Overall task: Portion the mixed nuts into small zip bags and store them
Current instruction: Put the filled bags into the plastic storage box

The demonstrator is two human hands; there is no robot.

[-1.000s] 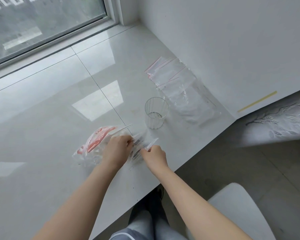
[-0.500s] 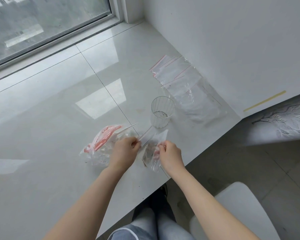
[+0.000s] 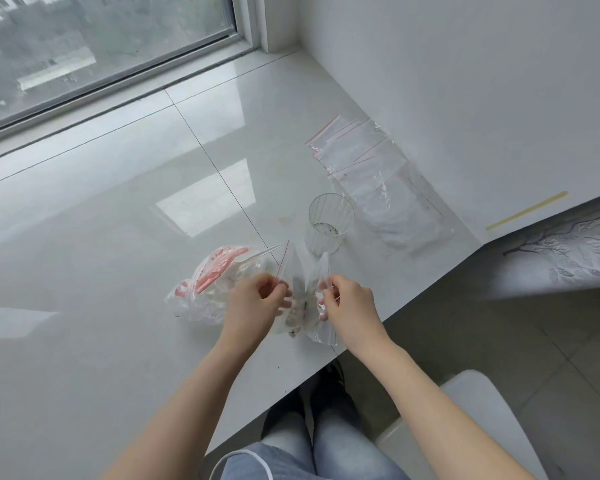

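Observation:
A small clear zip bag (image 3: 303,299) with a red seal line hangs upright between my hands, with nuts at its bottom. My left hand (image 3: 253,303) pinches its left top edge and my right hand (image 3: 349,306) pinches its right top edge, holding the mouth apart. Just behind it stands a clear ribbed plastic cup (image 3: 328,223) with crumbs at the bottom. A pile of empty zip bags (image 3: 368,168) lies flat by the wall at the back right.
A crumpled clear bag with pink print (image 3: 205,289) lies left of my left hand, with a clear plastic spoon (image 3: 257,256) on it. The white counter (image 3: 118,254) ends just below my hands. A white stool (image 3: 465,420) stands lower right, and my knees sit below the counter.
The small bag has come up off the counter and now hangs upright between my hands. My hands have drawn apart, spreading its mouth.

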